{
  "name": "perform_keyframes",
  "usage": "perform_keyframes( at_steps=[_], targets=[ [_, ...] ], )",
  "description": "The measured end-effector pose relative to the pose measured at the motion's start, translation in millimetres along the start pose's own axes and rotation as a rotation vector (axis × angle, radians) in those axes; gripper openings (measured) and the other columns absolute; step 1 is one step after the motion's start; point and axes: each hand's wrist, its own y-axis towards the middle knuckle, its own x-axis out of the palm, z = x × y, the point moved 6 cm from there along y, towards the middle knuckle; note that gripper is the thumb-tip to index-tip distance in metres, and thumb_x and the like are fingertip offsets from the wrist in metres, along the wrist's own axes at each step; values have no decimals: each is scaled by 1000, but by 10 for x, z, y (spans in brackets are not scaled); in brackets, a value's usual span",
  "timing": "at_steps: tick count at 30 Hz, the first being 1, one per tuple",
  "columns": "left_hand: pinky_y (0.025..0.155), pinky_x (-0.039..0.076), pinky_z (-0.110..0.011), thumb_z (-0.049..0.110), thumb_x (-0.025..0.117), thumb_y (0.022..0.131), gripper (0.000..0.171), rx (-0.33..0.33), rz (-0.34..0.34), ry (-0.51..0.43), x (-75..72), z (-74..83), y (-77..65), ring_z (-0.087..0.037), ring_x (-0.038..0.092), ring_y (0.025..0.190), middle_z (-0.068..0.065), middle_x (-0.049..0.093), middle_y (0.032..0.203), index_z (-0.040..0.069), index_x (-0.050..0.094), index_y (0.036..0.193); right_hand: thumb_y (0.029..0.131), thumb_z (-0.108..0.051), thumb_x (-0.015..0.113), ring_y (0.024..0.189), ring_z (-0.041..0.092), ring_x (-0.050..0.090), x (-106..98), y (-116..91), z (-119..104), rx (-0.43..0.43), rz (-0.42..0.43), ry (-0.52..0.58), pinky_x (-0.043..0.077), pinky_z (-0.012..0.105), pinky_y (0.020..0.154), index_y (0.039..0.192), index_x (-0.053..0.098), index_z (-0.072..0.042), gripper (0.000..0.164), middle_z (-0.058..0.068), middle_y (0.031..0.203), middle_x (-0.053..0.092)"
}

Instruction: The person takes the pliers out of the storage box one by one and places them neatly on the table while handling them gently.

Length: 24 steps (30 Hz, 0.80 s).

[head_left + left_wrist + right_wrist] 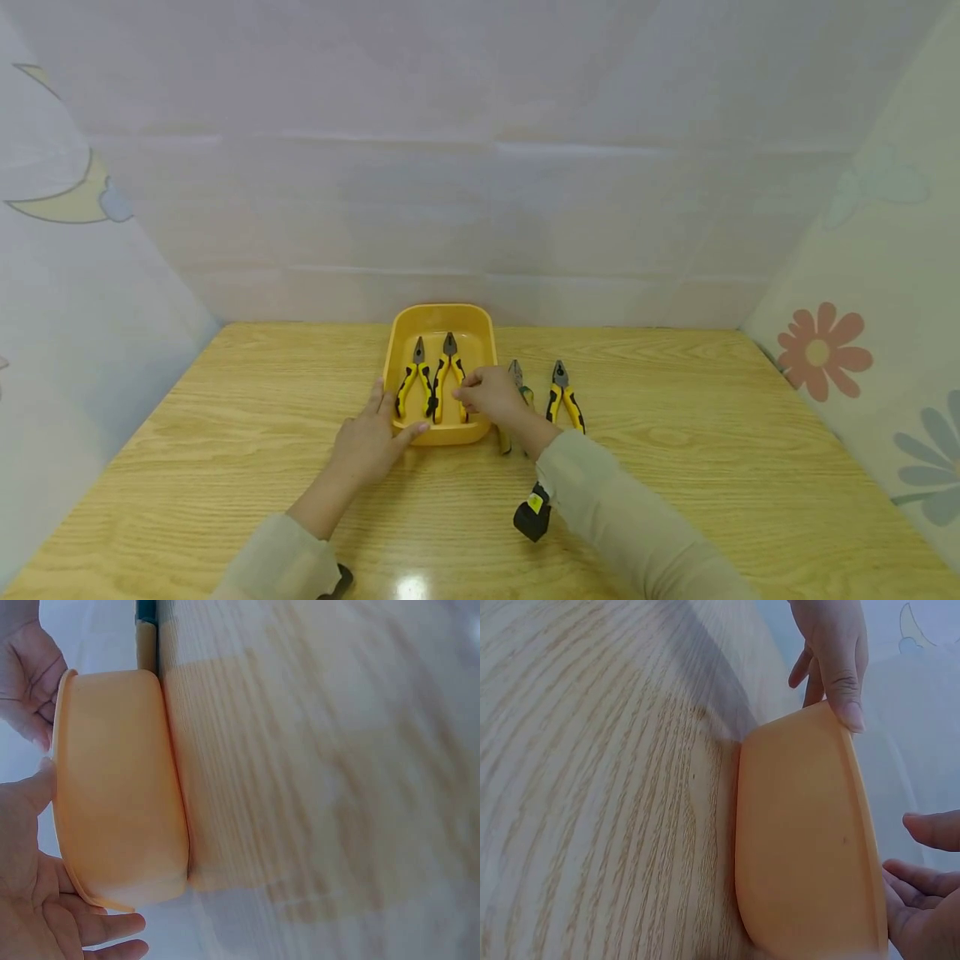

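Note:
A yellow plastic tray (480, 333) stands on the wooden table. Inside lie two pairs of pliers with yellow-and-black handles, needle-nose pliers (419, 354) on the left and combination pliers (450, 346) beside them. My left hand (367, 442) rests against the tray's front left corner, thumb on the front rim and straight fingers along the left side. Over the tray's right edge, my right hand (489, 395) hovers at the right handle of the combination pliers. In the right wrist view a gap shows between that hand's thumb and fingers, with nothing visible between them.
Right of the tray lie green-and-yellow-handled pliers (516, 372), partly hidden by my right hand, and yellow-and-black pliers (559, 379). A black block (532, 517) with a yellow label shows beside my right sleeve. A pale wall (480, 208) rises behind the table.

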Motion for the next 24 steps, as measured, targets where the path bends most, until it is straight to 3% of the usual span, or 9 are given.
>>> perform_keyframes(
  at_steps=[7,11,15,18,20,24],
  targets=[
    [79,36,-53,53,41,84,77,13,12,1,7,-1,2,-42,50,94,-23,14,138,-8,30,130,80,-12,61,65,17,58,41,79,21,4,23,-135,49,29,58,84,63,0,13,7,73,59],
    [80,35,-53,54,41,84,78,10,9,-8,6,0,-1,-43,51,93,-23,14,138,-8,30,130,81,-14,61,50,10,49,63,107,13,-7,24,-231,40,22,45,78,62,0,14,3,59,53],
    [81,34,-53,54,41,83,78,7,9,-19,-2,-6,-2,-43,50,94,-23,14,139,-8,31,130,81,-12,61,35,8,28,99,129,-12,-16,17,-270,24,20,35,52,46,-5,33,-2,42,32],
    [81,34,-53,55,41,83,78,10,8,-18,0,-13,3,-42,51,93,-23,14,139,-8,30,130,80,-12,62,33,8,19,121,149,-22,-11,29,-315,20,20,33,45,29,-13,48,-4,38,20],
    [81,34,-53,55,40,83,79,13,10,-16,2,-16,4,-42,50,94,-23,13,139,-8,30,130,78,-11,63,34,8,21,131,169,-19,8,41,-343,22,20,34,45,30,-13,47,-4,39,20],
    [81,34,-54,55,40,83,79,19,13,-17,7,-15,7,-42,47,99,-23,13,139,-8,30,130,76,-11,66,39,11,35,146,229,10,87,62,-394,31,22,38,53,48,-5,29,0,44,35]
  ],
)
